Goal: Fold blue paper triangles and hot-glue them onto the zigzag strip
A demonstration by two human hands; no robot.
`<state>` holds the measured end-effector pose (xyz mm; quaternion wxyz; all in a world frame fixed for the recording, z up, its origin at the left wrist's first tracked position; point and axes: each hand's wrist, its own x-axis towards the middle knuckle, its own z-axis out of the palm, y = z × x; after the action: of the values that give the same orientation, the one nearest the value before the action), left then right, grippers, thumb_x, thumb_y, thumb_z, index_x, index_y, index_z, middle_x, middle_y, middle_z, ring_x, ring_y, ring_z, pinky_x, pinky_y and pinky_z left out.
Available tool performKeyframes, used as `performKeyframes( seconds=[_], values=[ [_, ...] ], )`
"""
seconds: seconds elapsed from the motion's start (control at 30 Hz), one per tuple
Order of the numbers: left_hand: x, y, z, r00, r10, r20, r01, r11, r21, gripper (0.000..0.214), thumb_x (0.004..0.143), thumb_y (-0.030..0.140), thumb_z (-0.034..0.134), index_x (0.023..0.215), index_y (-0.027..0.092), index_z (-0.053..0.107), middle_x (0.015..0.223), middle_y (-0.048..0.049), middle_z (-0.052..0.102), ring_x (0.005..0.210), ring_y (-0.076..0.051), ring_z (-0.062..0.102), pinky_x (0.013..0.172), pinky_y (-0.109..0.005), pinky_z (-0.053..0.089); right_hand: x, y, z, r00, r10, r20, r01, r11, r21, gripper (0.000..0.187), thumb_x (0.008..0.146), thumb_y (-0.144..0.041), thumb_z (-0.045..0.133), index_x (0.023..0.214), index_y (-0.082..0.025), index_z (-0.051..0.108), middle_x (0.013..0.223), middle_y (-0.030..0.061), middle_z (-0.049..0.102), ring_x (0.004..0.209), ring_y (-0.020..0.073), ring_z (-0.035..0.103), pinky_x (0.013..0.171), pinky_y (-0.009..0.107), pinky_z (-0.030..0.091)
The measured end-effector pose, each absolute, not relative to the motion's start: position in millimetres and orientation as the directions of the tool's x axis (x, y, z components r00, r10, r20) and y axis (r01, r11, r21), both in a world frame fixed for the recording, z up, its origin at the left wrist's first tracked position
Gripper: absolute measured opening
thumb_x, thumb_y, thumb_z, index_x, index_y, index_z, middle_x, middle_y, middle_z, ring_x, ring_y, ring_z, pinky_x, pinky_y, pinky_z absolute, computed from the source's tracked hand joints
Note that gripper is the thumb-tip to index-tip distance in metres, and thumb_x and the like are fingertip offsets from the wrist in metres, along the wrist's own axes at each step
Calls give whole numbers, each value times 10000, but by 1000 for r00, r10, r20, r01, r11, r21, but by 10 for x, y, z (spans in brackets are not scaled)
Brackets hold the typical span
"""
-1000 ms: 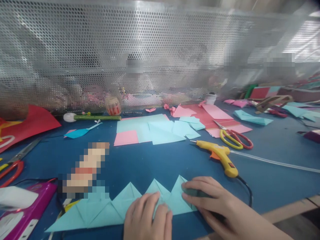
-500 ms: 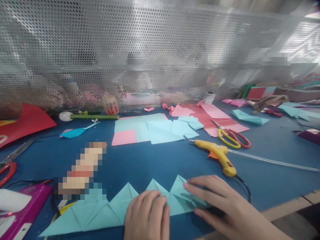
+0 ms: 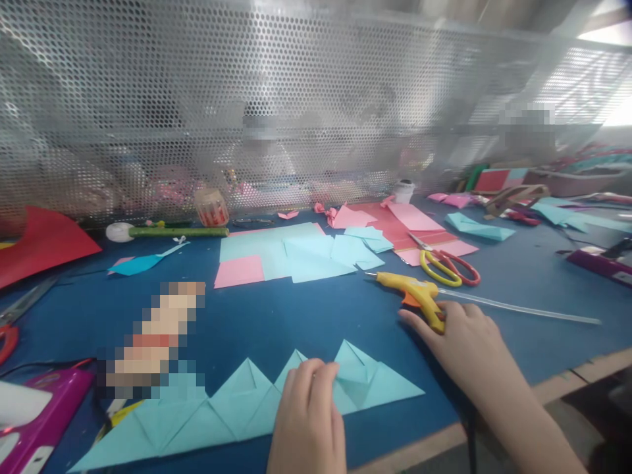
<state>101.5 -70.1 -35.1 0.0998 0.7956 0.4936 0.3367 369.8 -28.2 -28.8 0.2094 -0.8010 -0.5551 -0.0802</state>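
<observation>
A strip of light-blue folded paper [image 3: 222, 415] with several pointed triangular peaks lies along the front of the blue table. My left hand [image 3: 311, 415] presses on it right of its middle, fingers bent together over one peak and covering part of the folds. Further right, my right hand [image 3: 471, 345] is closed round the handle of a yellow hot glue gun [image 3: 412, 289]. The gun has an orange trigger, lies on the table and points left; a clear glue stick [image 3: 523, 309] runs out of its back.
Scissors [image 3: 449, 266] with yellow and red handles lie beyond the gun. Pink and light-blue paper sheets [image 3: 251, 247] spread across the middle. A magenta case [image 3: 59, 405] and red-handled scissors [image 3: 7, 339] sit left. A perforated metal screen [image 3: 197, 99] stands behind.
My right hand has left the folded paper's right end and moved up and right onto the glue gun's handle. My left hand stays on the paper, slightly further right.
</observation>
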Motion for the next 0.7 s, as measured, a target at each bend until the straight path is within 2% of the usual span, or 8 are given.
performKeyframes(
  seconds=[0.1, 0.2, 0.27, 0.37, 0.43, 0.5, 0.6, 0.7],
  values=[
    [1023, -685, -394, 317, 850, 422, 694, -511, 507, 309, 963, 161, 443, 1223, 211, 603, 1152, -111, 671, 1050, -287, 675, 865, -445, 597, 3713, -230, -284, 433, 846, 312, 892, -352, -283, 354, 931, -494, 628, 989, -146, 651, 926, 104, 661, 911, 290, 645, 825, 473, 529],
    [989, -674, -415, 339, 850, 403, 673, -519, 528, 287, 941, 181, 491, 1189, 229, 626, 1147, -102, 670, 1031, -282, 669, 837, -413, 598, 3774, -247, -214, 503, 832, 234, 838, -404, -367, 245, 982, -406, 642, 1067, -177, 658, 1047, 43, 683, 924, 204, 663, 840, 417, 559],
    [970, -667, -416, 336, 858, 389, 673, -507, 538, 278, 950, 170, 468, 1161, 245, 633, 1119, -93, 673, 1024, -276, 671, 843, -409, 597, 3826, -300, -142, 527, 832, 177, 797, -411, -442, 252, 987, -418, 633, 1081, -186, 663, 1059, 47, 696, 914, 204, 674, 833, 417, 567],
    [971, -661, -407, 332, 868, 370, 680, -492, 544, 268, 945, 164, 476, 1142, 247, 637, 1112, -88, 675, 1017, -281, 675, 851, -418, 598, 3896, -420, -39, 519, 848, 113, 726, -367, -581, 339, 947, -493, 564, 1094, -194, 623, 902, 66, 733, 818, 246, 702, 755, 403, 575],
    [988, -663, -398, 330, 872, 361, 684, -485, 545, 262, 951, 168, 467, 1132, 243, 640, 1113, -90, 677, 1008, -284, 676, 823, -414, 603, 3926, -505, 10, 496, 864, 82, 670, -320, -670, 480, 852, -616, 516, 1107, -214, 576, 763, 72, 737, 715, 285, 706, 630, 391, 577],
    [1009, -671, -387, 329, 876, 353, 688, -478, 545, 263, 960, 177, 448, 1130, 248, 636, 1109, -89, 677, 1006, -288, 678, 834, -430, 600, 3935, -580, 50, 466, 883, 57, 623, -282, -730, 589, 745, -717, 518, 1091, -243, 568, 714, 69, 743, 648, 300, 700, 531, 382, 565],
    [1036, -689, -358, 323, 885, 335, 697, -462, 549, 278, 968, 182, 417, 1143, 258, 618, 1122, -87, 663, 1051, -305, 669, 907, -485, 577, 3917, -670, 121, 416, 909, 40, 597, -240, -765, 651, 647, -744, 587, 1083, -263, 634, 774, 64, 777, 667, 301, 722, 533, 367, 591],
    [1044, -696, -311, 311, 898, 311, 706, -437, 557, 264, 970, 204, 413, 1140, 266, 605, 1142, -87, 636, 1106, -322, 647, 892, -494, 581, 3910, -754, 188, 406, 908, 99, 635, -203, -745, 573, 680, -676, 647, 1071, -263, 719, 827, 64, 794, 692, 283, 741, 547, 319, 605]
  ],
)
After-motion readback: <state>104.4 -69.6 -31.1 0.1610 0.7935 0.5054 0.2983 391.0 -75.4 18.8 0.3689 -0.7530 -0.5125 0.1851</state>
